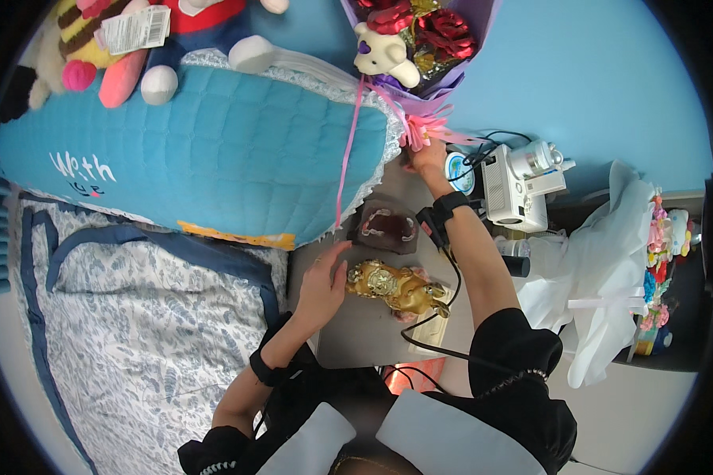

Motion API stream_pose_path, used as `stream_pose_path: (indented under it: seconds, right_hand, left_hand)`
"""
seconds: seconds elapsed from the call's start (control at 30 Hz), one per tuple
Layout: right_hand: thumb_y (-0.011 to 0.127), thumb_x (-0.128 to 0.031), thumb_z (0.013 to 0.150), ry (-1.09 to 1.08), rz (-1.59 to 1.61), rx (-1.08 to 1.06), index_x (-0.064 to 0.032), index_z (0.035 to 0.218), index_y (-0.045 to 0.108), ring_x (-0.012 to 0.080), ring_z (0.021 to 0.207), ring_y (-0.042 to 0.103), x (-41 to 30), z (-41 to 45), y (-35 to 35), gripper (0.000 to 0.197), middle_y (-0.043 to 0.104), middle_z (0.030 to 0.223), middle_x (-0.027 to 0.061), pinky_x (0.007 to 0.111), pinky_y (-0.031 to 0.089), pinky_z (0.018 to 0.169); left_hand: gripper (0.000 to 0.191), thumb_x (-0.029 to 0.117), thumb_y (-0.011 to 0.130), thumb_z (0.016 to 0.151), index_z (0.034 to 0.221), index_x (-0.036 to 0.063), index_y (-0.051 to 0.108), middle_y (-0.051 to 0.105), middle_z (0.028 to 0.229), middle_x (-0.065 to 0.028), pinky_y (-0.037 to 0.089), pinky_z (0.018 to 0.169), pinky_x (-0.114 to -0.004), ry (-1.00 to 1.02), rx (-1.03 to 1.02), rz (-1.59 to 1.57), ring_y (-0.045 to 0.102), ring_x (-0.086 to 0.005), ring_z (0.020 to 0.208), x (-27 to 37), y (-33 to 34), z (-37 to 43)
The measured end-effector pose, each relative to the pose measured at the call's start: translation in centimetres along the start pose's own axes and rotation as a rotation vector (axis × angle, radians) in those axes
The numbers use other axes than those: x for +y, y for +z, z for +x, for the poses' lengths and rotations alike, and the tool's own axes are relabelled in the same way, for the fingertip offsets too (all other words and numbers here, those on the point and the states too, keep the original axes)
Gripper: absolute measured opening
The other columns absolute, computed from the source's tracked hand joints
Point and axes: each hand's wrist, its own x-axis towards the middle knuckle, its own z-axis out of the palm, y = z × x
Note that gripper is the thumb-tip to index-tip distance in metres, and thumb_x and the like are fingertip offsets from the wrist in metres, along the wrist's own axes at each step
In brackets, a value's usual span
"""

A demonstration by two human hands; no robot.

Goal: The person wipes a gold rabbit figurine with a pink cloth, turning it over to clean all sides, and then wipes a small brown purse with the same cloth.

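Observation:
My right hand (pixel 429 159) is at the base of a purple-wrapped bouquet (pixel 428 98) of red artificial roses with a small cream teddy bear (pixel 380 53). Its fingers are partly hidden under the pink bow (pixel 423 130), so its grip cannot be told. My left hand (pixel 324 285) rests over the grey bedside surface (pixel 350 338) with fingers apart, its fingertips beside a shiny gold animal figurine (pixel 395 288) lying on its side. Just beyond the figurine stands a dark, translucent square container (pixel 386 227). A round white-and-blue tub (pixel 460 173) is right beside my right wrist.
A blue quilted headboard cushion (pixel 214 148) with plush toys (pixel 196 29) is at the left, above a patterned bed quilt (pixel 154 332). A white projector (pixel 508 193) and cables stand at the right, near white wrapped flowers (pixel 600 261). A black cable (pixel 434 346) crosses by the figurine.

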Motion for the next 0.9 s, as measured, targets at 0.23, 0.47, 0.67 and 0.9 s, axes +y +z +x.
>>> stream_pose_path:
  seconds: [0.23, 0.47, 0.67, 0.9]
  right_hand:
    - [0.073, -0.012, 0.069, 0.153, -0.041, -0.251, -0.0023, 0.085, 0.068, 0.0321, 0.084, 0.066, -0.7, 0.2, -2.2, 0.019, 0.067, 0.084, 0.0173, 0.040, 0.053, 0.074]
    - [0.065, -0.011, 0.075, 0.092, -0.028, -0.217, -0.0023, 0.083, 0.068, 0.0303, 0.081, 0.067, -1.9, -2.0, -4.1, 0.012, 0.067, 0.082, 0.0185, 0.039, 0.053, 0.074]
    - [0.058, -0.011, 0.078, -0.016, 0.135, -0.248, -0.0051, 0.094, 0.068, 0.0234, 0.052, 0.065, -0.2, -1.9, -3.6, 0.020, 0.066, 0.066, 0.0147, 0.033, 0.053, 0.059]
    - [0.067, -0.033, 0.076, 0.071, -0.101, -0.175, -0.0071, 0.094, 0.067, 0.0333, 0.094, 0.063, -1.6, -2.1, -2.5, 0.032, 0.065, 0.099, 0.0177, 0.042, 0.050, 0.083]
  left_hand:
    - [0.034, -0.001, 0.045, 0.089, 0.123, 0.0007, 0.049, 0.055, 0.122, -0.0134, 0.044, 0.092, -0.029, -0.088, -0.099, -0.051, 0.054, -0.0200, 0.112, 0.4, -0.1, -0.5]
    - [0.031, 0.000, 0.047, 0.089, 0.120, 0.0015, 0.052, 0.060, 0.115, -0.0124, 0.046, 0.088, -0.030, -0.084, -0.064, -0.011, 0.057, -0.0199, 0.109, 1.8, -0.4, -1.0]
    - [0.030, -0.001, 0.047, 0.089, 0.118, -0.0002, 0.052, 0.060, 0.113, -0.0123, 0.045, 0.087, -0.027, -0.059, -0.018, -0.052, 0.058, -0.0183, 0.107, 1.4, -0.2, -1.0]
    - [0.030, -0.003, 0.047, 0.089, 0.119, -0.0011, 0.051, 0.060, 0.111, -0.0123, 0.045, 0.086, -0.025, -0.023, 0.039, -0.076, 0.057, -0.0159, 0.105, 0.8, -0.8, -2.0]
